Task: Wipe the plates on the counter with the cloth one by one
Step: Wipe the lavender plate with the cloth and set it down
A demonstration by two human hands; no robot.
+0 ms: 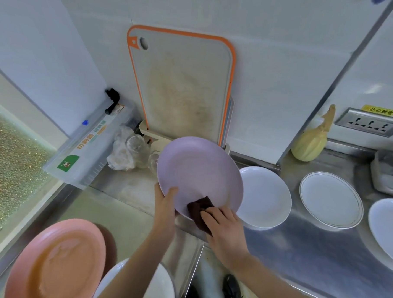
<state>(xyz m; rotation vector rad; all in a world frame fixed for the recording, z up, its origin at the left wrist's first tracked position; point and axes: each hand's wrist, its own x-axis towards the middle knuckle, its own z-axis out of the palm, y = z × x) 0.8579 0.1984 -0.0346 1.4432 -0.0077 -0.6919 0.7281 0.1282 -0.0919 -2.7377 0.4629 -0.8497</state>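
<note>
The left hand grips the near-left rim of the round purple plate, thumb on its face, and holds it tilted up above the shiny steel counter. The right hand presses the dark brown cloth on the plate's lower edge, fingers bent over it.

Just right of the purple plate lies a white plate; two more white plates sit farther right, with bare counter between them. A pink plate sits at the near left.

A yellow sticker above the wall socket has writing too small to read. An orange-edged cutting board leans on the white wall.
</note>
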